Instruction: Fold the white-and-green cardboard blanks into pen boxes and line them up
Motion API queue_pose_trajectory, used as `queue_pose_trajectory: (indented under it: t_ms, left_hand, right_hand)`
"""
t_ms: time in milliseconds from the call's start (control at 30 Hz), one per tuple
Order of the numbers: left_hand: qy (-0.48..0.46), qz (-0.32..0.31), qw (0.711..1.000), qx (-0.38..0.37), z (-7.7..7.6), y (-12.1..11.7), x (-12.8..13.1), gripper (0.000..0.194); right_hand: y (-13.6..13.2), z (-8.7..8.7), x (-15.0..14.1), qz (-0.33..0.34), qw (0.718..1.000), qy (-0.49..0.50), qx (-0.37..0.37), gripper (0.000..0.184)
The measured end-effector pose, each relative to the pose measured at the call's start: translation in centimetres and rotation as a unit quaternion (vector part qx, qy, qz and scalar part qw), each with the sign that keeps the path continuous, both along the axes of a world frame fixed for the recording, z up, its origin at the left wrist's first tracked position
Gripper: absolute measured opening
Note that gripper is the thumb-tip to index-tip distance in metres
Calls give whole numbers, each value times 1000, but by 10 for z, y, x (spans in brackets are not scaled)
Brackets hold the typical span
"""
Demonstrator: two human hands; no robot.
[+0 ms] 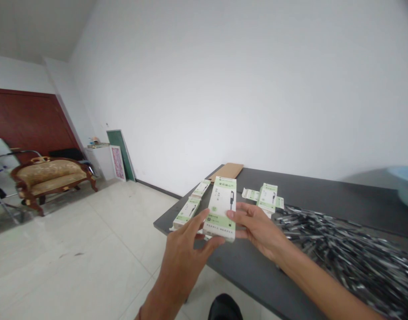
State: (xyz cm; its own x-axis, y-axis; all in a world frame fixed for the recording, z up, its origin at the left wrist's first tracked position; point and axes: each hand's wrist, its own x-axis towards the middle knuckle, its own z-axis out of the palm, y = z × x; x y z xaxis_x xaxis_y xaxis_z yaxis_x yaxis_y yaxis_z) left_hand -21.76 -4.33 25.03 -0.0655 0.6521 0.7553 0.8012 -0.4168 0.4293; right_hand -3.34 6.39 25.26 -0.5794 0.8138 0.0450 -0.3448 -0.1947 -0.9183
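A white and green pen box (223, 202), with a black pen printed on its top, is held over the dark table. My left hand (187, 249) grips its near left corner, thumb along the near end. On the right side, my right hand (253, 224) has its thumb on the top face and its fingers at the edge. Left of the held box lie more pen boxes (187, 211) of the same print. Beyond my right hand, another small stack of pen boxes (267, 195) rests crosswise. A large heap of black pens (343, 249) spreads to the right.
The dark table (310, 182) stands along a white wall, with its near edge running below my hands. A brown cardboard piece (228, 171) lies at the far left corner. A light blue basin (405, 186) is at the far right. Across the floor stands a carved sofa (50, 175).
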Motion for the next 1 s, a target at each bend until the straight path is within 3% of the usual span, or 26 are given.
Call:
queue_pose_trajectory:
  t_ms: [200,333,500,633,733,867,933,1000]
  left_hand:
    - [32,18,999,16,-4,3,2,51]
    - [-75,-22,994,-71,2,-2,3,68]
    - [-186,-95,961,-184,13,-2,-1,49]
    - [-171,-112,962,-181,10,6,-6,52]
    - [-115,-97,980,-132,8,8,-8,46]
    - [-39,-68,995,-58,8,0,-12,36]
    - [-3,-58,998,-27,8,-3,-14,38]
    - [26,-43,999,1,7,-4,-16,36]
  right_hand:
    - [0,1,1,8,1000,-3,2,47]
    - [2,6,7,1,1000,-5,26,47]
    - [6,12,10,-17,993,7,119,50]
    - [2,16,10,-25,978,0,208,43]
    - [-5,20,12,-63,950,-32,303,30]
    - [-16,25,18,-97,889,-55,444,20]
    - [-22,29,22,-100,847,-52,520,26]
    - [-29,35,27,-95,804,-50,585,44]
